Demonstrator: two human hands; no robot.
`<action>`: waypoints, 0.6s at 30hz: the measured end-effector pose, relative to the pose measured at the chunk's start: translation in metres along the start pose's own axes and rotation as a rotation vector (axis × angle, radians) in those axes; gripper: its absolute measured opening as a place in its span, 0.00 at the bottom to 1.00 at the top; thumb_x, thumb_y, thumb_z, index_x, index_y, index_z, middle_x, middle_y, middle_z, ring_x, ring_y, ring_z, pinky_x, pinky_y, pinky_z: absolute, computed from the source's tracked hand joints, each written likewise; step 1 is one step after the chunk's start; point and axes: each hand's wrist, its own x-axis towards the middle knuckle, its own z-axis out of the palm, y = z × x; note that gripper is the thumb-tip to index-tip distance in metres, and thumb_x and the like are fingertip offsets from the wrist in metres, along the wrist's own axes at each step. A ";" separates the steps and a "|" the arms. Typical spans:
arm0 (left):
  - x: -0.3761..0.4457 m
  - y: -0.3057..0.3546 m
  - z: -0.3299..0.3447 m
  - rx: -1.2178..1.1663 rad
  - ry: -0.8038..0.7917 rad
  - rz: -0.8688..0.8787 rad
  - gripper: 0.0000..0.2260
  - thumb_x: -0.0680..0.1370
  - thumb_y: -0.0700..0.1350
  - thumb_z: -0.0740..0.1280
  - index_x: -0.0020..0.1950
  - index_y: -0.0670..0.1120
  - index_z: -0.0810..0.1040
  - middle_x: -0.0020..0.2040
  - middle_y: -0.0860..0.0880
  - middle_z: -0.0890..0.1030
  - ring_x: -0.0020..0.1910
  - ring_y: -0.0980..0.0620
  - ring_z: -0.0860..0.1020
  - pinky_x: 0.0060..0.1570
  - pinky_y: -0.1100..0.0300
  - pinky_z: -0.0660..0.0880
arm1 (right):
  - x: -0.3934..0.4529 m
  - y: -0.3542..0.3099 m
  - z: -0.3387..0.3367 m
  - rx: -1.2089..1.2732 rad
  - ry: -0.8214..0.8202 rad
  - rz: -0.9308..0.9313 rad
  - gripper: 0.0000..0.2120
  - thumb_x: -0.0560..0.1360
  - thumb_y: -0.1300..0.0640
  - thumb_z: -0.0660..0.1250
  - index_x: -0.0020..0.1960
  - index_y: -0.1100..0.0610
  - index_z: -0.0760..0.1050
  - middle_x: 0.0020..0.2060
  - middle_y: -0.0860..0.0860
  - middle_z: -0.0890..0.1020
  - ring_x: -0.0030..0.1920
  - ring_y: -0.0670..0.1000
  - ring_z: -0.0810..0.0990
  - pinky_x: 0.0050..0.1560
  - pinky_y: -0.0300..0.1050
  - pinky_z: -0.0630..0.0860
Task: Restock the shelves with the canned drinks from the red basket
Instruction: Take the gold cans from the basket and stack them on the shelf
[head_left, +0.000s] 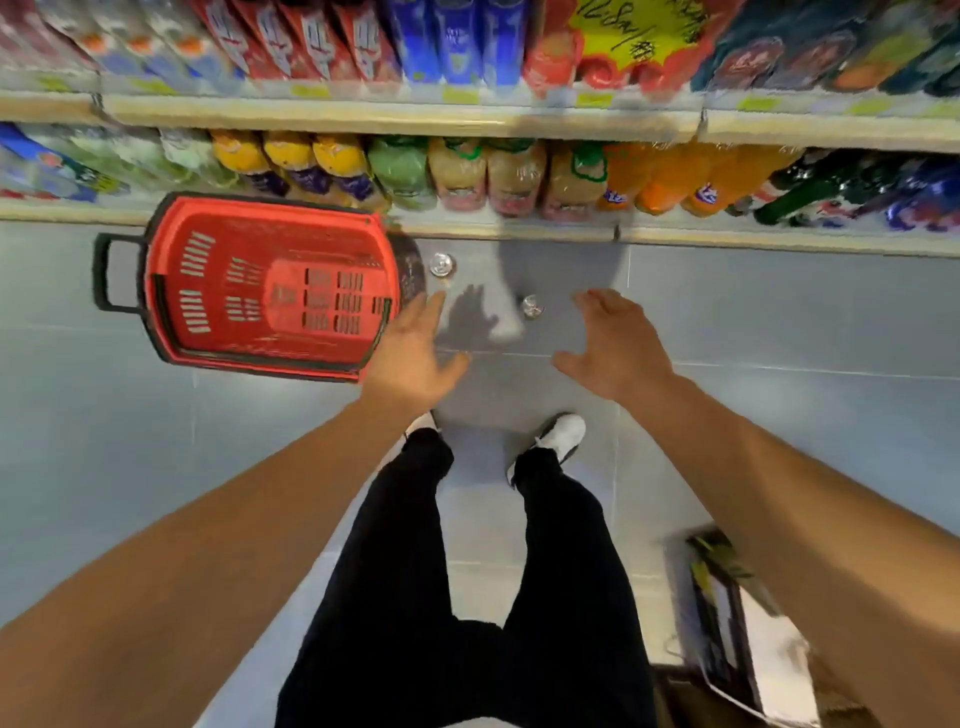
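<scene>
Cardboard box on grey floor, near white shoes.

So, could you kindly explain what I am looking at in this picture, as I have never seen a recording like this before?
There is no machine here. A person wears a camera on the head, so you look down along both bare arms to the floor of a shop aisle. The left hand and the right hand are spread open and hold nothing. On the grey floor stands a red basket, which looks empty. Beside it two cans stand upright: one can close to the basket and another can between the hands. Beyond them run shelves full of bottled drinks. Below are the person's black trousers and white shoes. At lower right lies a box, too blurred to read.
</scene>
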 end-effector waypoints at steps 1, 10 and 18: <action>0.001 -0.003 0.011 -0.016 0.009 -0.034 0.35 0.75 0.52 0.69 0.79 0.47 0.58 0.78 0.43 0.61 0.76 0.45 0.60 0.73 0.55 0.58 | 0.010 0.006 0.006 0.010 -0.008 -0.010 0.37 0.73 0.44 0.70 0.75 0.56 0.60 0.72 0.56 0.65 0.72 0.59 0.62 0.71 0.52 0.62; 0.064 -0.062 0.124 -0.055 0.133 -0.103 0.35 0.71 0.52 0.69 0.75 0.41 0.66 0.73 0.39 0.70 0.72 0.41 0.68 0.69 0.51 0.65 | 0.118 0.064 0.103 0.058 -0.070 -0.025 0.37 0.71 0.48 0.72 0.75 0.55 0.62 0.72 0.55 0.65 0.70 0.60 0.65 0.68 0.54 0.66; 0.153 -0.127 0.241 -0.177 0.102 -0.139 0.37 0.70 0.55 0.65 0.78 0.46 0.61 0.77 0.42 0.64 0.76 0.46 0.61 0.72 0.55 0.58 | 0.211 0.125 0.225 0.046 -0.048 0.023 0.37 0.72 0.46 0.70 0.76 0.53 0.59 0.73 0.52 0.63 0.70 0.58 0.66 0.64 0.55 0.72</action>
